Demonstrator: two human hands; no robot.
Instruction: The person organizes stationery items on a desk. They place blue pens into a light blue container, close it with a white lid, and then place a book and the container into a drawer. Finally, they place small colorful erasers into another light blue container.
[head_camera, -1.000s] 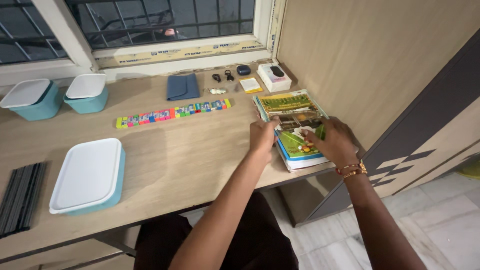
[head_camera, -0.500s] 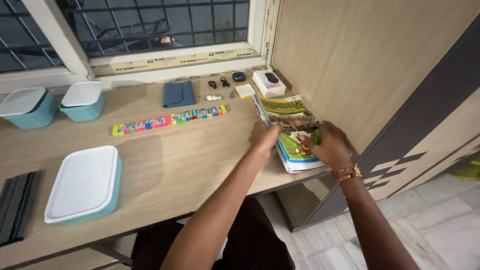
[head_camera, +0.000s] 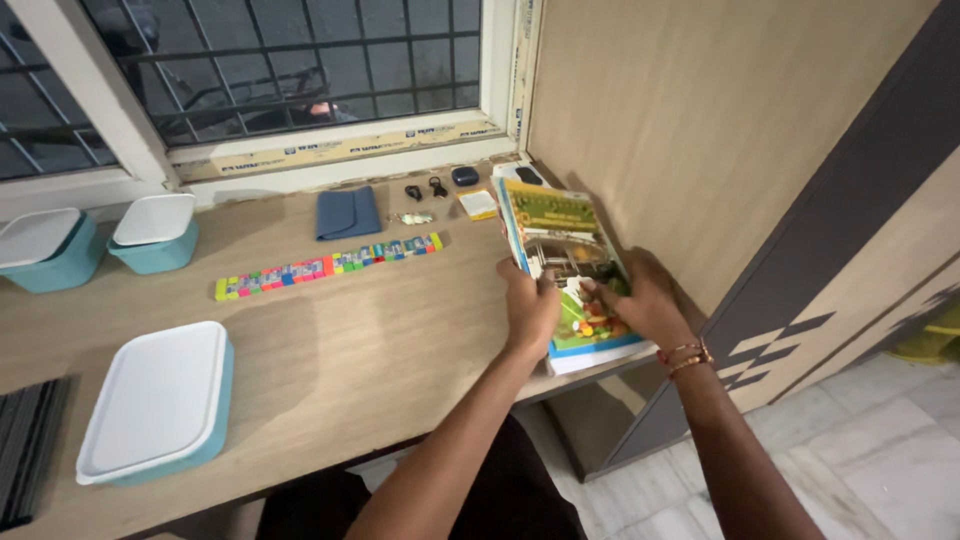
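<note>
A stack of books (head_camera: 590, 340) lies at the right end of the wooden desk (head_camera: 380, 330). The top book (head_camera: 555, 230), with a green and yellow cover, is tilted up off the stack. My left hand (head_camera: 530, 305) grips its left edge. My right hand (head_camera: 635, 295) rests on the cover near its lower right, fingers curled on it, a bangle at the wrist.
A row of coloured blocks (head_camera: 325, 266) lies mid-desk. A blue pouch (head_camera: 348, 212), keys and small items sit by the window. Two teal lidded boxes (head_camera: 155, 232) stand far left, a larger one (head_camera: 155, 400) near the front edge. A wooden panel rises right of the books.
The top book has been lifted and tilted up from the stack; both hands stay on it. The camera has moved closer and slightly left.
</note>
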